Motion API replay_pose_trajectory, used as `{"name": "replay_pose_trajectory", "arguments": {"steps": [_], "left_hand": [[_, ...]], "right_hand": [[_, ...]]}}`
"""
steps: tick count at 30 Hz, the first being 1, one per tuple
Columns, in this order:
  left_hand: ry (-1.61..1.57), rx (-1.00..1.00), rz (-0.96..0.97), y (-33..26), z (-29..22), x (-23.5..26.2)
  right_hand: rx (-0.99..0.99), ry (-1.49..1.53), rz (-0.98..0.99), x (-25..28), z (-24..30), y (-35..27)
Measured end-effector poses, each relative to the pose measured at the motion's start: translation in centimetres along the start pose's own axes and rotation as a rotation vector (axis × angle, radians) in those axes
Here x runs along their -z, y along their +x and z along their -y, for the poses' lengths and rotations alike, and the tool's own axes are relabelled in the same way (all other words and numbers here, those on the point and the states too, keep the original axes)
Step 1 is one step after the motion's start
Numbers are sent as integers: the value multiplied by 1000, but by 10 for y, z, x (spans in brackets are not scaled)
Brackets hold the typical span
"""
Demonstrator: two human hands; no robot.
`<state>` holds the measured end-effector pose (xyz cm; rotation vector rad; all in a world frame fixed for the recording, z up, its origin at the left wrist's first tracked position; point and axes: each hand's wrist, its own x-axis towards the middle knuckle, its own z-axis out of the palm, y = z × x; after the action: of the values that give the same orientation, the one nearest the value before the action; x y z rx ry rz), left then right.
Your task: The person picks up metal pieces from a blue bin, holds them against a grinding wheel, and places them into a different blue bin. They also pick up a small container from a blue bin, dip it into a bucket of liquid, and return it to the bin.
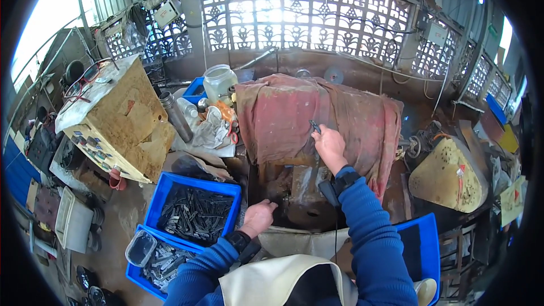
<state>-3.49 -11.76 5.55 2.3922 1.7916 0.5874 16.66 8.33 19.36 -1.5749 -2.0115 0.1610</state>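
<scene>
My right hand [330, 145] is raised in front of a machine draped in a dirty red cloth [294, 119] and grips a small dark metal piece [315, 127] that sticks up from my fingers. My left hand [259, 216] is low at the machine's dark metal base [303, 207], fingers curled at its left edge; whether it holds anything is hidden. Both forearms wear blue sleeves and dark wrist bands.
A blue crate of dark metal parts [195, 212] sits left of my left hand, with a second blue crate [156, 263] and a clear plastic tub [140, 247] below it. A rusty yellow box [116, 119], a clear jar [219, 81] and rags lie behind. Another blue crate [419, 243] is at right.
</scene>
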Motion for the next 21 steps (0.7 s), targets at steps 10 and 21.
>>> {"name": "replay_pose_trajectory", "arguments": {"steps": [10,21], "left_hand": [[-36,42,-15,-15,12,-11],[-27,37,25,-18,17,-7]], "right_hand": [[-45,-106,33,-6,20,-7],[-136,-76,57,-4,20,-13]]}}
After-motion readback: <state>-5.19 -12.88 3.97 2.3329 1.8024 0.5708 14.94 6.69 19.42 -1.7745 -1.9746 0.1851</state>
